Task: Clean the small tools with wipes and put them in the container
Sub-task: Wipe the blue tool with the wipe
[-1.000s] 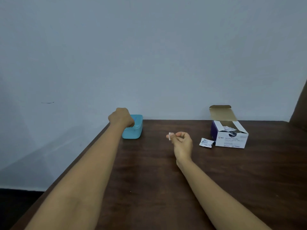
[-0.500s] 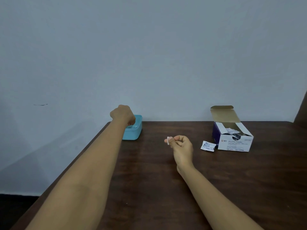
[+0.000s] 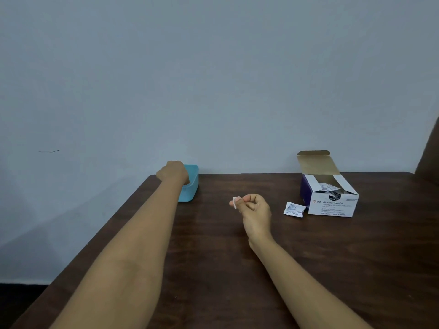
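**benchwatcher:** Standing right by the dark brown wooden table. The nearest worry is the right hand. It's up in the air, just pinching a small white wipe between thumb and fingertip, other fingers curled in. It's a thin little thing, so I reckon it could slip out or dry up if it waits around. Further back, the light blue plastic container sits at the far left corner of the table. A clumsy nudge from the left hand could push it over the edge.

**tidy_tom:** Is the left holding a tool?

**benchwatcher:** Can't tell. The wipe is out front in the right hand. A torn white sachet lies to its right, touching the open purple-and-white cardboard box of alcohol swabs. At the back, the left hand is knuckles-up over the container, fingers dipped inside and hidden. No tool in sight anywhere. Wipe and container are well apart.
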Action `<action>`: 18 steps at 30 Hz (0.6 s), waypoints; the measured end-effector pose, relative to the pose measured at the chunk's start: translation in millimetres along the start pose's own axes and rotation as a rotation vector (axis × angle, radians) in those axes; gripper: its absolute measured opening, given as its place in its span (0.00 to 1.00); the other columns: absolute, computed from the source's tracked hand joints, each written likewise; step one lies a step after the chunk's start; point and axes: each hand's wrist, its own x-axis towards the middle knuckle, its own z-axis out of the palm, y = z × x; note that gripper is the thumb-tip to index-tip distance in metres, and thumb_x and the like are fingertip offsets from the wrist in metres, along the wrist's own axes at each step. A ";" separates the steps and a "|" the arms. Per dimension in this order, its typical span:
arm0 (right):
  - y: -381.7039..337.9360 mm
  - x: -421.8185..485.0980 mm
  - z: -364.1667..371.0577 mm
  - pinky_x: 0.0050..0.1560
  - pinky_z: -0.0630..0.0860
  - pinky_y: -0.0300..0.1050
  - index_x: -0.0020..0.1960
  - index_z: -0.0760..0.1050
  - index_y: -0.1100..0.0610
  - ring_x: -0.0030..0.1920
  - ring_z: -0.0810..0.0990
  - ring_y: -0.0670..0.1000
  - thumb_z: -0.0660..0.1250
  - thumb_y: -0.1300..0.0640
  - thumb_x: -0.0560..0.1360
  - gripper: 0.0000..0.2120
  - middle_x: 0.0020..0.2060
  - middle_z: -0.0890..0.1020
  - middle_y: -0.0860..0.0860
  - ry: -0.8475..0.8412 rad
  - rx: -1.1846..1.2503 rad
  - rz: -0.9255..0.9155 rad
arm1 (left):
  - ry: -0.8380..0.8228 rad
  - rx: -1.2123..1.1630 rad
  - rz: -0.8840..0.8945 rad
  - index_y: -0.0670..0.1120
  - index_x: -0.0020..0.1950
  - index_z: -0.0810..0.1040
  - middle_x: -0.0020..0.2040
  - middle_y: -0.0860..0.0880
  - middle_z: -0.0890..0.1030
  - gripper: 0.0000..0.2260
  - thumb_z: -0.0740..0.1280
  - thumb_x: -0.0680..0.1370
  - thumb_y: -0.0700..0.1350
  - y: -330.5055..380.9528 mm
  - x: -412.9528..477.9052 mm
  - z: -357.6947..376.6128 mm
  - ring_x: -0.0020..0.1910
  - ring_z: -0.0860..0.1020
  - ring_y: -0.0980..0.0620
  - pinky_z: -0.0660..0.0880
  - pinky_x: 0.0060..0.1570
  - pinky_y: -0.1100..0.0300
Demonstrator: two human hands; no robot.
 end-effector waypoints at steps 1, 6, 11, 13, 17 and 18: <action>-0.1 0.1 0.2 0.51 0.74 0.40 0.42 0.71 0.55 0.45 0.83 0.44 0.70 0.58 0.75 0.08 0.37 0.86 0.49 0.001 -0.004 -0.002 | 0.000 0.008 -0.006 0.43 0.59 0.74 0.54 0.47 0.75 0.11 0.63 0.77 0.42 -0.6 0.4 -0.3 0.52 0.78 0.49 0.68 0.43 0.61; -1.9 -0.3 0.6 0.48 0.73 0.37 0.42 0.71 0.54 0.45 0.83 0.44 0.70 0.58 0.75 0.08 0.37 0.86 0.49 0.013 -0.001 -0.001 | 0.006 0.062 -0.030 0.44 0.60 0.74 0.53 0.48 0.74 0.17 0.68 0.76 0.53 -3.9 -4.5 -9.1 0.46 0.75 0.50 0.68 0.43 0.61; -2.4 -1.5 -0.1 0.47 0.73 0.36 0.43 0.71 0.55 0.45 0.83 0.44 0.70 0.57 0.75 0.07 0.38 0.86 0.50 0.015 0.018 0.011 | 0.014 0.057 -0.027 0.44 0.59 0.74 0.53 0.48 0.76 0.20 0.70 0.74 0.56 -4.9 -9.9 -13.9 0.49 0.78 0.50 0.69 0.42 0.61; -3.4 -1.9 -1.0 0.46 0.72 0.36 0.44 0.72 0.56 0.45 0.82 0.43 0.70 0.57 0.75 0.07 0.39 0.86 0.50 0.027 0.036 0.020 | 0.030 0.051 -0.023 0.44 0.57 0.75 0.52 0.48 0.76 0.19 0.70 0.74 0.56 -4.4 -13.9 -15.1 0.48 0.78 0.51 0.69 0.40 0.61; -7.4 -3.6 -4.2 0.41 0.72 0.28 0.46 0.71 0.57 0.43 0.82 0.41 0.70 0.59 0.75 0.07 0.41 0.85 0.52 0.036 0.151 0.046 | 0.209 0.011 0.023 0.43 0.47 0.73 0.40 0.48 0.72 0.13 0.71 0.74 0.50 0.5 -27.3 -16.5 0.42 0.75 0.49 0.64 0.31 0.61; -8.9 -3.8 -4.8 0.41 0.73 0.27 0.47 0.72 0.58 0.43 0.83 0.40 0.70 0.60 0.75 0.07 0.42 0.85 0.53 0.039 0.188 0.054 | 0.282 -0.009 0.045 0.42 0.46 0.72 0.41 0.47 0.74 0.11 0.69 0.75 0.48 3.7 -32.0 -16.5 0.43 0.75 0.47 0.65 0.32 0.60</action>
